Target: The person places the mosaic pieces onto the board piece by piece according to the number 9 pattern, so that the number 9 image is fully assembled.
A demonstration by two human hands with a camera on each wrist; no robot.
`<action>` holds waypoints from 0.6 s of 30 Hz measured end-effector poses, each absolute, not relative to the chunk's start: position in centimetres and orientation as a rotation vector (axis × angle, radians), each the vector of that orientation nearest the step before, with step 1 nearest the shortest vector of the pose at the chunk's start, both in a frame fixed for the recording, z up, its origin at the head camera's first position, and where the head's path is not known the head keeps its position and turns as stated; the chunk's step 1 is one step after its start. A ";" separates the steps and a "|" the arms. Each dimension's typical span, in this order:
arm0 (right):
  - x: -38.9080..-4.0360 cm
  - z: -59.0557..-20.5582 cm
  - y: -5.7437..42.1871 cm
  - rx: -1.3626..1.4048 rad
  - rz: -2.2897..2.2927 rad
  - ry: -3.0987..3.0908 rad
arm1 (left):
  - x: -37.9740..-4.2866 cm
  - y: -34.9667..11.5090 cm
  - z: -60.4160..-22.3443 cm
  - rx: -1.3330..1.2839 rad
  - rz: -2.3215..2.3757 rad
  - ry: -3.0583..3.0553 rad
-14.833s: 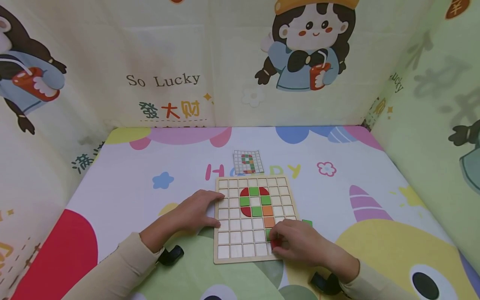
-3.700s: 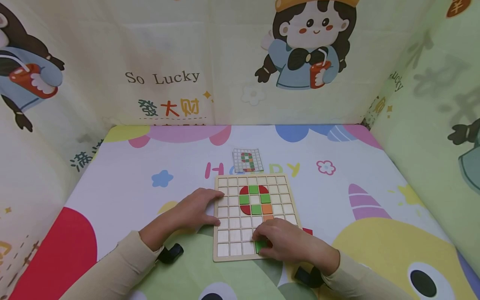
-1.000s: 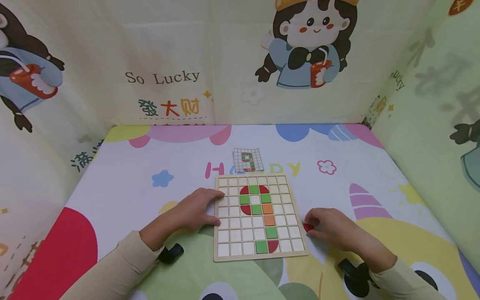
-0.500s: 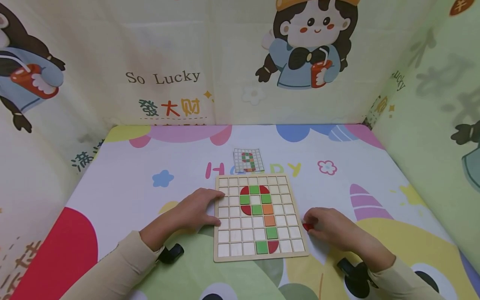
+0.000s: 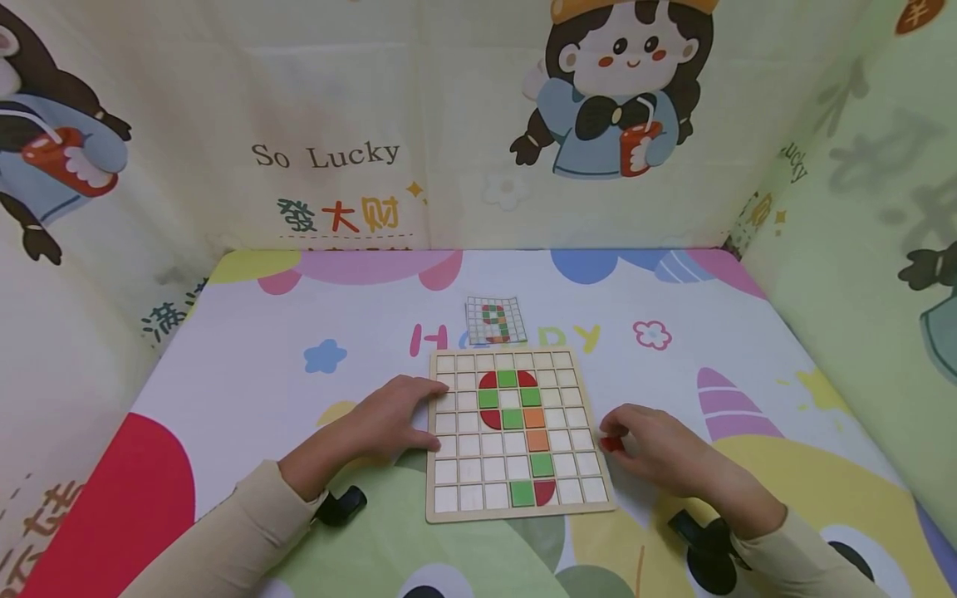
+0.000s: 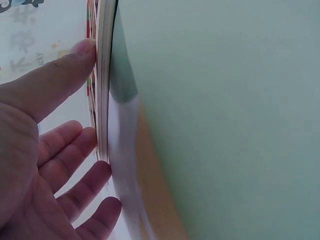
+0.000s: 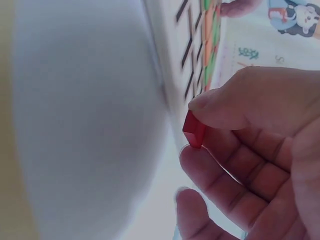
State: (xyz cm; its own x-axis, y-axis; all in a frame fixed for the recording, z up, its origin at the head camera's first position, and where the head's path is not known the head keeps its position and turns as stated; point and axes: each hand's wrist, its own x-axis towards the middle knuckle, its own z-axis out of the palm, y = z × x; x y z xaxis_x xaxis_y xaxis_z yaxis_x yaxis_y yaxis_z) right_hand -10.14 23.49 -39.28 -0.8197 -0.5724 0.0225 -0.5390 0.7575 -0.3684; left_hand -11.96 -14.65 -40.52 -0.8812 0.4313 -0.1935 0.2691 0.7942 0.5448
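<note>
My right hand (image 5: 658, 448) pinches a light, stiff red tile (image 7: 194, 129) by its edges, while my flat left hand (image 5: 389, 419) steadies the board (image 5: 441, 508) beside it.

left hand (image 6: 35, 150) against wooden board (image 6: 104, 85) edge

- The left hand (image 5: 389, 419) lies palm down with its fingers straight and relaxed, fingertips pointing right; in the left wrist view the thumb (image 6: 60, 75) stretches out apart from the four loosely spread fingers.
- The left forearm, in a cream sleeve, runs from the lower left corner up toward the middle, with a dark strap at the wrist.
- The right hand (image 5: 654, 448) is curled, knuckles up; in the right wrist view its thumb (image 7: 225, 107) and forefinger pinch together while the other fingers bend beneath.
- The right forearm, also in a cream sleeve, comes in from the lower right, a dark strap at its wrist.
</note>
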 end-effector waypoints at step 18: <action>-9.8 -38.2 20.5 -1.076 -0.836 2.700 | -12.0 -14.7 -40.6 0.564 0.745 2.680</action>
